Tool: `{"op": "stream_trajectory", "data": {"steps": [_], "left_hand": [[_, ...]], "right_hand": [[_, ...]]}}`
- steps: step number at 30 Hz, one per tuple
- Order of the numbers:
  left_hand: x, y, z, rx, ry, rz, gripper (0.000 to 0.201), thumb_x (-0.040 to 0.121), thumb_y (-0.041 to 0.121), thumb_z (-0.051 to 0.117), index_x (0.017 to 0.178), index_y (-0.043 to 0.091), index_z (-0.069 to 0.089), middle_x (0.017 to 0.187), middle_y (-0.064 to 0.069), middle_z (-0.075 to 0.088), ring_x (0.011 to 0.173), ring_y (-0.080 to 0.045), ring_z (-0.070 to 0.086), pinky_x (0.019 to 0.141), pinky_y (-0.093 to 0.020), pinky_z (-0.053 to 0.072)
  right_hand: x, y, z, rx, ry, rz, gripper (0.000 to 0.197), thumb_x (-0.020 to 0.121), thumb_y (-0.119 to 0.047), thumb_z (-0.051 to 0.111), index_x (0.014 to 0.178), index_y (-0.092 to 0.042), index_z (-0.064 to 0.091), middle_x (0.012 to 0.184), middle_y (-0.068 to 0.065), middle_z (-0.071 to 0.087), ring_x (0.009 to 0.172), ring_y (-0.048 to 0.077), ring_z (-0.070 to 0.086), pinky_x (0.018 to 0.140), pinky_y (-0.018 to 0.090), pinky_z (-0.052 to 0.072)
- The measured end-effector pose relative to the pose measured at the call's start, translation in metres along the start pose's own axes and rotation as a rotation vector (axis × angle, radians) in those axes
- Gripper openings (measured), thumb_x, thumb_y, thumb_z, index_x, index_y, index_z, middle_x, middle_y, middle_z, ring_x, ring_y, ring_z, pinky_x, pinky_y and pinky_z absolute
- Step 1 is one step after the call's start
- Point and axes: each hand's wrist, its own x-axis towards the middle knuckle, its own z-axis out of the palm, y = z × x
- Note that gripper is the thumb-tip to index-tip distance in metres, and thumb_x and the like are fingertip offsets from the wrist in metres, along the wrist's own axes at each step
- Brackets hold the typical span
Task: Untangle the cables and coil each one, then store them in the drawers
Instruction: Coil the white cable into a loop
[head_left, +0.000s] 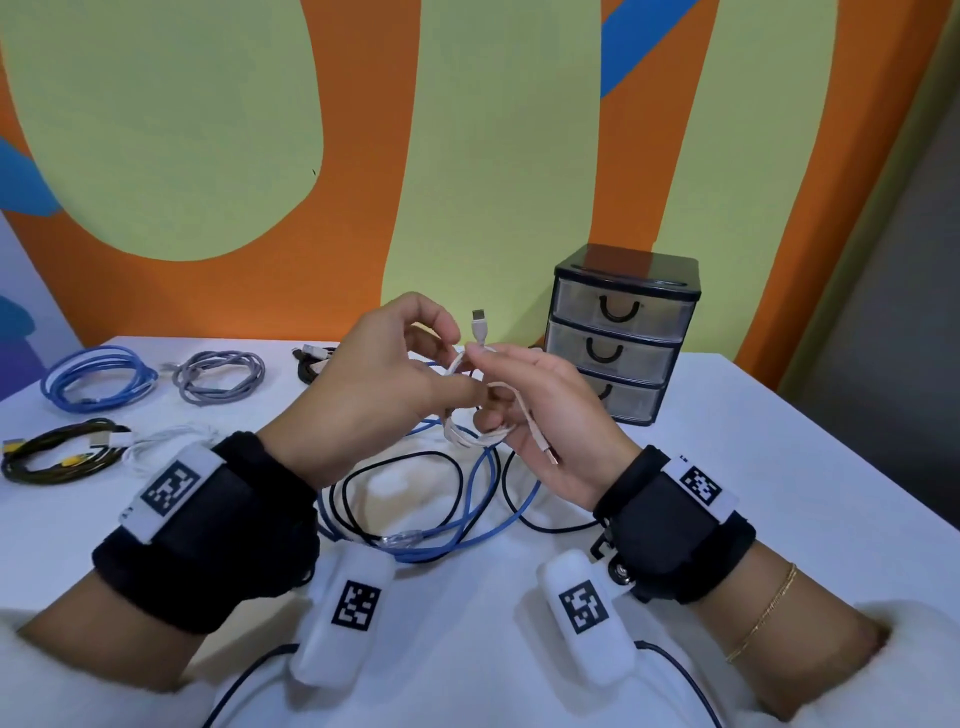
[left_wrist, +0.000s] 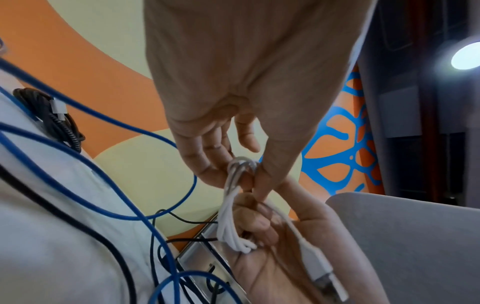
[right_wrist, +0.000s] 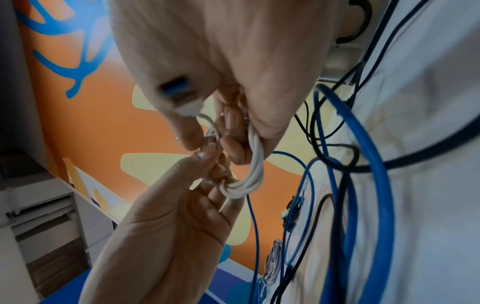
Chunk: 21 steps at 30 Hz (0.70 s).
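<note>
On the white worktop (head_left: 779, 441), far left, lie a coiled blue cable (head_left: 98, 376), a coiled grey braided cable (head_left: 218, 375) and a coiled black cable (head_left: 57, 457). Above the middle, the left hand (head_left: 384, 384) has its grip pinched on the top of a small coiled white USB cable (head_left: 475, 431), which hangs between both palms. The right hand (head_left: 545, 410) pinches the lead just under the upright plug (the other plug lies across its palm). Below, loose blue and black cables (head_left: 441, 499) sprawl. Right stands a black three-drawer plastic organiser (head_left: 621, 332), drawers closed.
</note>
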Motion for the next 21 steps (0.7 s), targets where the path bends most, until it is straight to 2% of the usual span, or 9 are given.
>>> {"op": "stream_trajectory", "data": {"steps": [1, 3, 5, 6, 9, 11, 13, 17, 21], "left_hand": [[0.001, -0.001, 0.0, 0.012, 0.006, -0.01, 0.038, 0.078, 0.005, 0.089, 0.107, 0.014, 0.067, 0.103, -0.018, 0.073, 0.063, -0.021, 0.066, 0.065, -0.029, 0.052], [0.003, -0.003, -0.002, 0.095, 0.036, 0.012, 0.027, 0.08, 0.01, 0.086, 0.102, 0.019, 0.075, 0.087, -0.008, 0.075, 0.062, -0.021, 0.068, 0.07, -0.039, 0.057], [0.003, -0.004, -0.004, 0.174, 0.077, 0.041, 0.009, 0.082, 0.019, 0.081, 0.091, 0.019, 0.079, 0.075, -0.001, 0.076, 0.063, -0.021, 0.071, 0.072, -0.044, 0.061], [0.003, -0.004, -0.005, 0.211, 0.09, 0.051, 0.002, 0.084, 0.02, 0.079, 0.086, 0.019, 0.08, 0.07, -0.001, 0.076, 0.062, -0.018, 0.071, 0.072, -0.042, 0.06], [0.003, -0.005, -0.005, 0.332, 0.105, 0.048, 0.016, 0.09, 0.013, 0.071, 0.078, 0.02, 0.079, 0.062, 0.0, 0.075, 0.057, -0.009, 0.069, 0.067, -0.032, 0.056], [0.004, -0.006, -0.004, 0.338, 0.077, 0.009, 0.016, 0.093, 0.01, 0.068, 0.083, 0.02, 0.076, 0.064, 0.0, 0.076, 0.06, -0.01, 0.071, 0.07, -0.032, 0.057], [0.006, -0.01, -0.005, 0.263, 0.024, -0.037, 0.013, 0.096, 0.008, 0.068, 0.091, 0.017, 0.075, 0.071, -0.006, 0.078, 0.065, -0.015, 0.073, 0.072, -0.035, 0.058], [0.008, -0.012, -0.013, 0.093, -0.11, -0.069, 0.011, 0.1, 0.002, 0.069, 0.104, 0.008, 0.078, 0.085, -0.011, 0.081, 0.072, -0.014, 0.072, 0.068, -0.028, 0.057], [0.006, -0.009, -0.02, -0.107, -0.209, -0.068, 0.015, 0.101, 0.008, 0.069, 0.113, 0.006, 0.08, 0.1, -0.015, 0.082, 0.087, -0.02, 0.078, 0.082, -0.029, 0.065]], "right_hand": [[-0.001, 0.0, 0.0, -0.014, -0.004, 0.0, 0.016, 0.102, -0.015, 0.064, 0.106, -0.002, 0.072, 0.088, 0.005, 0.066, 0.071, 0.018, 0.05, 0.057, 0.021, 0.039], [-0.002, -0.001, -0.001, -0.03, -0.01, 0.002, 0.019, 0.101, -0.01, 0.064, 0.112, 0.003, 0.072, 0.088, 0.003, 0.064, 0.061, 0.01, 0.048, 0.062, 0.023, 0.042], [-0.003, -0.004, 0.0, -0.029, -0.022, 0.023, 0.026, 0.101, -0.009, 0.062, 0.12, 0.008, 0.07, 0.096, 0.009, 0.06, 0.062, 0.011, 0.048, 0.065, 0.025, 0.046], [-0.003, -0.006, 0.001, -0.012, -0.036, 0.035, 0.029, 0.102, -0.01, 0.061, 0.124, 0.008, 0.069, 0.099, 0.012, 0.058, 0.063, 0.013, 0.048, 0.065, 0.025, 0.048], [-0.004, -0.008, 0.002, 0.083, -0.085, 0.104, 0.035, 0.107, -0.023, 0.055, 0.124, 0.005, 0.068, 0.094, 0.013, 0.059, 0.068, 0.018, 0.051, 0.065, 0.028, 0.053], [-0.004, -0.007, 0.001, 0.15, -0.086, 0.145, 0.04, 0.109, -0.024, 0.05, 0.128, 0.007, 0.066, 0.091, 0.014, 0.062, 0.069, 0.019, 0.054, 0.066, 0.03, 0.057], [-0.002, -0.006, -0.002, 0.161, -0.09, 0.154, 0.038, 0.109, -0.018, 0.05, 0.132, 0.009, 0.064, 0.094, 0.014, 0.065, 0.072, 0.019, 0.059, 0.069, 0.03, 0.059], [-0.002, -0.007, -0.006, 0.2, -0.106, 0.168, 0.032, 0.107, -0.008, 0.053, 0.133, 0.007, 0.065, 0.097, 0.012, 0.069, 0.078, 0.016, 0.067, 0.074, 0.031, 0.061], [-0.002, -0.01, -0.009, 0.238, -0.102, 0.179, 0.032, 0.106, -0.008, 0.055, 0.133, 0.004, 0.066, 0.092, 0.009, 0.069, 0.077, 0.016, 0.07, 0.079, 0.03, 0.064]]}}
